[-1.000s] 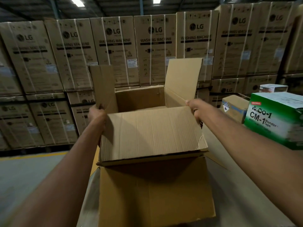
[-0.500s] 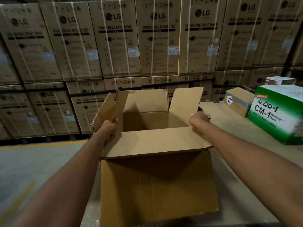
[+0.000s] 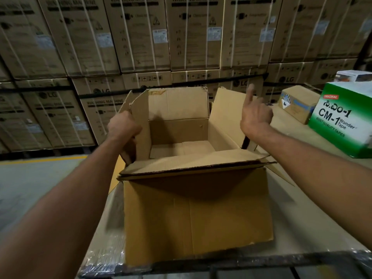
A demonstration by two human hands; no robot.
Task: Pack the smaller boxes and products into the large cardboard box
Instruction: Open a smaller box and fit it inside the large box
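The large cardboard box [image 3: 198, 216] stands open on the table in front of me, with nothing visible inside it. Its near flap lies tipped inward over the opening. My left hand [image 3: 122, 126] grips the box's left side flap, holding it upright. Over the right flap my right hand [image 3: 254, 115] hovers with its fingers apart, holding nothing. To the right on the table stand a green and white CM-1 tape box [image 3: 342, 119], a small brown box [image 3: 298, 105] and a small white box [image 3: 353, 75] behind them.
The table [image 3: 314, 214] is wrapped in plastic film; its dark front edge runs along the bottom. A wall of stacked washing machine cartons [image 3: 141, 37] rises behind. Grey floor with a yellow line [image 3: 40, 159] lies to the left.
The view has tilted down toward the box. My right hand let go of the right flap and lifted off it. The side flaps have spread outward, showing the box's bottom.
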